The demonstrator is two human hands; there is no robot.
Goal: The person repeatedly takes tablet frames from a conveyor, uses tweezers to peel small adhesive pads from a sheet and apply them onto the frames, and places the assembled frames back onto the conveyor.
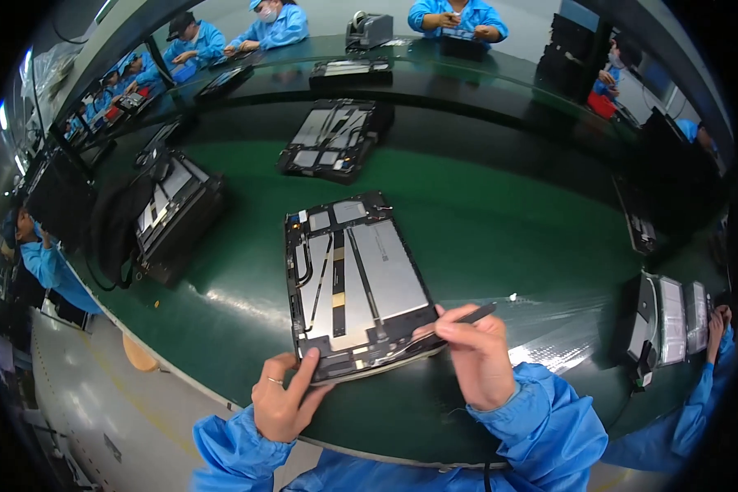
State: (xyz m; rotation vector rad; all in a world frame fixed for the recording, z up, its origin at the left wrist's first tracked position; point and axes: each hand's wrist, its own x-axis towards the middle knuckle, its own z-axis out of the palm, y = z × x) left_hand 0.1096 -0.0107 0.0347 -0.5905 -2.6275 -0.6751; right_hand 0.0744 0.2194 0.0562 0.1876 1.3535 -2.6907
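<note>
Pinches a slim dark tool [477, 312] in the right hand [482, 357]; holds a corner of the opened tablet [392, 262] in a partly closed left hand [282, 400], by the near edge of the green table [500, 221]. Looks partway along, flat strips [339, 283] laid in but uncovered; cannot tell remaining steps.

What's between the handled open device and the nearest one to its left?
Bare green tabletop separates the handled device from the left device: head view.
</note>
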